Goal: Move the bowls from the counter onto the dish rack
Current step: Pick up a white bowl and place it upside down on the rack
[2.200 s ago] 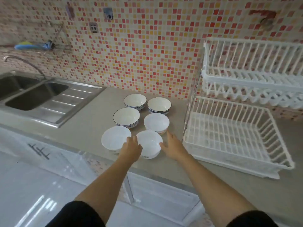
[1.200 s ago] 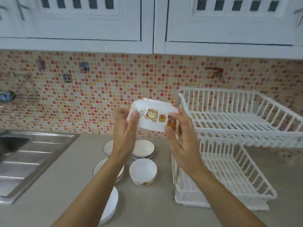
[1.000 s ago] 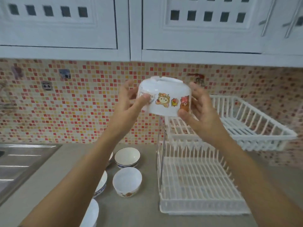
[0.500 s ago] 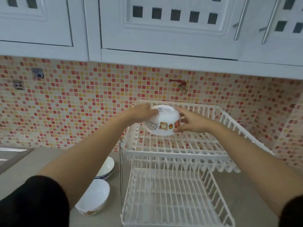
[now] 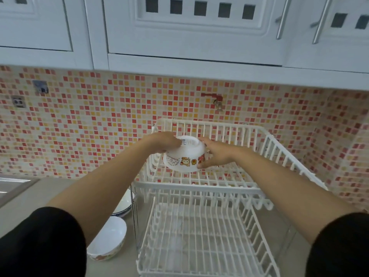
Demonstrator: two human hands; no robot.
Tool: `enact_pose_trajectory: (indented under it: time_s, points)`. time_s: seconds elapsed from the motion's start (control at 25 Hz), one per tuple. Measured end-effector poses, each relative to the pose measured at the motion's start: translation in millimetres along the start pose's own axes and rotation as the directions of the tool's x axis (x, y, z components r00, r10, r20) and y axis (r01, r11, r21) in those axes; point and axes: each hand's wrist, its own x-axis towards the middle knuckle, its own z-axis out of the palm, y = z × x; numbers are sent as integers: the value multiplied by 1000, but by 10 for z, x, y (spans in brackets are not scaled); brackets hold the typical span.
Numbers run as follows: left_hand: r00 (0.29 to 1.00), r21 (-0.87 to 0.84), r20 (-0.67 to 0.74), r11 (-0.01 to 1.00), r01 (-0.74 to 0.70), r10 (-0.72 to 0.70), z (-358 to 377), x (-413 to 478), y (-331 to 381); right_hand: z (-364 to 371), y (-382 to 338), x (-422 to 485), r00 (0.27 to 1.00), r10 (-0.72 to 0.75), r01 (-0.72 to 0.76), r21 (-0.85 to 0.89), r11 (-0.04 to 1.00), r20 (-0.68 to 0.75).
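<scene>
Left hand (image 5: 164,141): fingers curled on the left side of the white cartoon bowl (image 5: 184,154).
Right hand (image 5: 216,153): clasping its right side.
Bowl: upside down, over the dish rack (image 5: 269,144) upper tier, near its left edge.
Lower tier: bare.
Counter (image 5: 18,204): plain white bowl (image 5: 108,239) and blue-rimmed bowl (image 5: 122,205) left of the rack.

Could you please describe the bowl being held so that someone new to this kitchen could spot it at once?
Find the white two-tier dish rack against the mosaic wall. Over the left of its upper tier, the left hand and right hand hold a white bowl upside down. Unlike the bowls on the counter, it is held aloft, showing cartoon stickers along its side.
</scene>
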Motion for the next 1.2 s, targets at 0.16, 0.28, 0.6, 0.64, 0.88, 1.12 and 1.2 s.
enact_pose_trajectory:
  time_s: [0.16, 0.28, 0.6, 0.64, 0.88, 1.12, 1.2]
  points:
    - [989, -58, -112, 993, -106, 99, -240, -195, -82, -169, -274, -115, 998, 4, -5, -18, 1000, -62]
    - [950, 7, -263, 985, -174, 169, -645, -533, -263, -254, -809, -123, 965, -90, 71, -85, 994, -245]
    - [930, 308, -364, 936, 170, -49, -1103, -1206, -2095, 703, -2839, 439, 922, -320, 292, -150, 944, -219]
    - [937, 316, -331, 922, 224, -114, -1054, -1279, -2432, 986, -3022, 490, 932, -327, 309, -128, 942, -158]
    - [911, 317, -132, 854, 411, -390, -99, -1708, -4050, 2826, -3273, 587, 966, -209, 208, 25, 978, 151]
    - [822, 131, -68, 811, 570, -566, 757, -1957, -4854, 4169, -3165, 587, 952, 22, -75, 163, 984, 304]
    - [818, 79, -50, 814, 575, -573, 876, -2012, -4951, 4355, -3176, 554, 938, 40, -117, 207, 971, 343]
